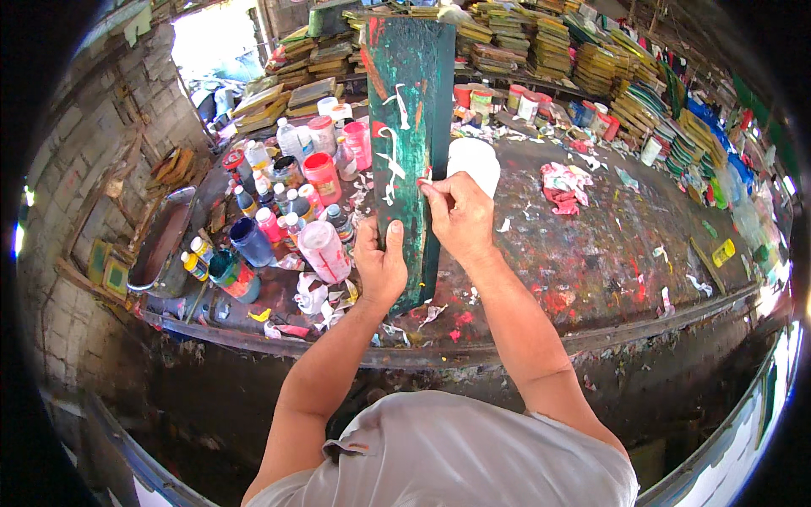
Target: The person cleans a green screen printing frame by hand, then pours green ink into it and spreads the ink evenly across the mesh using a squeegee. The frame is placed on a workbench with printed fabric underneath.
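Note:
A long green paint-stained board [412, 110], with a darker side face, stands upright on the near part of the table. Several thin white peeled strips [394, 160] cling to its front face, beside red and orange smears. My left hand [382, 264] is closed around the board's lower left edge, thumb lying on the front. At the board's right edge, my right hand [463, 215] pinches a small pale strip between thumb and forefinger. What else that hand may hold is hidden by its curled fingers. Behind it stands a white tub [475, 160].
Paint jars and bottles [321, 173] crowd the table's left, beside a long metal trough [165, 245]. A stained table [541, 262] carries scraps and a crumpled pink-and-white rag [564, 186]. Stacked frames [549, 51] and more paint pots [528, 106] line the back.

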Demonstrator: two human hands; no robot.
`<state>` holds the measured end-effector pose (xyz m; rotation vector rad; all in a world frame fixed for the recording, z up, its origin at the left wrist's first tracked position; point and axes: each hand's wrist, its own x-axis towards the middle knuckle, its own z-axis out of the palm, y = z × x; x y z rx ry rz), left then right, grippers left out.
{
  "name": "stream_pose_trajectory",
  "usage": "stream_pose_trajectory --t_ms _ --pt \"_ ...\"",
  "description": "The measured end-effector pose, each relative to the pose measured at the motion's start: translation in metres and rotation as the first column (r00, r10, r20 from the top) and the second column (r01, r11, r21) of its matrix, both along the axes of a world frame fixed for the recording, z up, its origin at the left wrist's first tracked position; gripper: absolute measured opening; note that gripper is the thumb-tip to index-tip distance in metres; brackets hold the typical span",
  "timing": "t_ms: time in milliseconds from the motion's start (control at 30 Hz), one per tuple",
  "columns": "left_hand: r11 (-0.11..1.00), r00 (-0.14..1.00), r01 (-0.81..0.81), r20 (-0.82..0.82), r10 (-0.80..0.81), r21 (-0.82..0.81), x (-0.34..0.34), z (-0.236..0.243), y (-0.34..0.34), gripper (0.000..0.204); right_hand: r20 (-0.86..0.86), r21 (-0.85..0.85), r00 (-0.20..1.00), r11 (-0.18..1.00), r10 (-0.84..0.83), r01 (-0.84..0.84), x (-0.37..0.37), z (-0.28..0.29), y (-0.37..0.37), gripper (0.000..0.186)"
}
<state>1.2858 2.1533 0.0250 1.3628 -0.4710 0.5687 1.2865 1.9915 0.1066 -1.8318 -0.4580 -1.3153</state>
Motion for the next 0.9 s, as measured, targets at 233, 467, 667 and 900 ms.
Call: stream_pose_trajectory --t_ms 233,467,667,900 --pt "0.999 0.999 0.009 0.049 -0.007 -0.045 0.003 0.006 0.003 0.02 -0.34 -0.061 0.939 0.995 0.056 -0.081 -0.039 -0.096 -0.038 0.012" --pt "0.998 0.996 -0.066 0.055 0.064 0.024 0.012 -0.028 0.017 0.017 -0.507 0.057 0.861 0.998 0.029 0.001 -0.038 -0.079 -0.037 0.027" --pt "1.0 1.0 -0.02 0.019 0.02 -0.009 0.001 -0.005 0.009 0.021 -0.449 -0.117 0.889 0.992 -0.093 0.045 -0.035 -0.064 -0.021 0.015" --pt "0.998 0.998 -0.063 0.009 0.062 0.022 0.012 0.044 0.015 0.035 -0.433 -0.328 0.873 0.942 -0.223 0.078 -0.056 -0.08 -0.028 0.011"
